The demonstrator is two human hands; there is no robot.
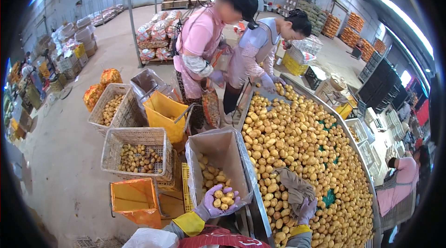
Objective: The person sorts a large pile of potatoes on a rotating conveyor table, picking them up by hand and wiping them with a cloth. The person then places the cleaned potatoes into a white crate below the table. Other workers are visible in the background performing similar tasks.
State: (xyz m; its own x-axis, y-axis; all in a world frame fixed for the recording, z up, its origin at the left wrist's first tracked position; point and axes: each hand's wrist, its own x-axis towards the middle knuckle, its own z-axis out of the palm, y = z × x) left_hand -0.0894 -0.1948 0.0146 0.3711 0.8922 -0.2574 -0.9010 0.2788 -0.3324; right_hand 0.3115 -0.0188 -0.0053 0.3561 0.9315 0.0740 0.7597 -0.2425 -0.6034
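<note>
Several small potatoes (223, 199) rest in the cupped palm of my left hand (208, 203), which wears a lilac glove and faces up. It is above the near end of a plastic-lined cardboard box (217, 145) that has more potatoes (208, 173) in it. My right hand (306, 209), gloved alike, grips a brown cloth (295, 187) lying on the heaped potatoes (285, 140). These cover a wide metal-edged sorting table (262, 213) to my right. Patches of green (328, 197) show between them.
To the left stand plastic crates (134, 136) holding potatoes, a yellow bag on a frame (163, 112) and an orange bag on a frame (134, 195). Two co-workers (200, 39) (258, 49) stand at the table's far end. Another person (399, 181) is at the right.
</note>
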